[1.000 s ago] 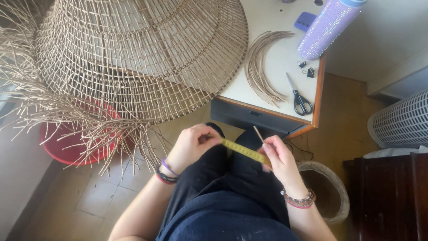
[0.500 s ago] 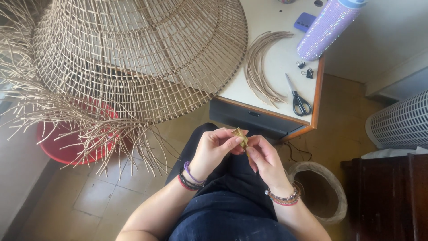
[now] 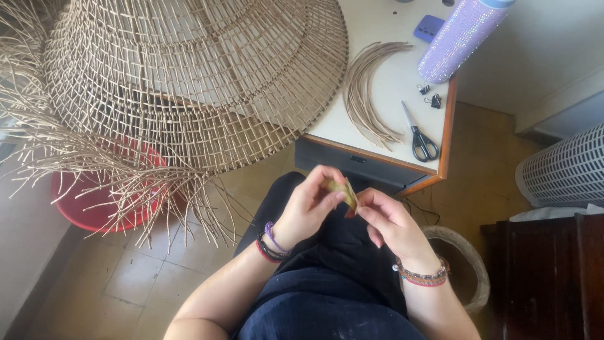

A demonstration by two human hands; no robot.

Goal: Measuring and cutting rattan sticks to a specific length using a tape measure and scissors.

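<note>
Both hands are raised over the lap, just below the table's near edge. The left hand (image 3: 311, 204) and the right hand (image 3: 387, 220) each pinch one end of a short yellowish strip (image 3: 341, 191) between fingertips. On the table (image 3: 384, 94), scissors (image 3: 420, 135) lie near the right edge, beside a bundle of curved reeds (image 3: 368, 94). A large woven basket frame (image 3: 189, 75) overhangs the left edge.

No packages, labels or signs show. The nearest thing to a screen is a small purple phone (image 3: 431, 27) lying flat at the far side of the white table (image 3: 390, 94), just beside a glittery lilac tumbler (image 3: 462, 36); only its rounded rectangular back shows, with no lit display visible. Nothing else in view bears a printed face.
</note>
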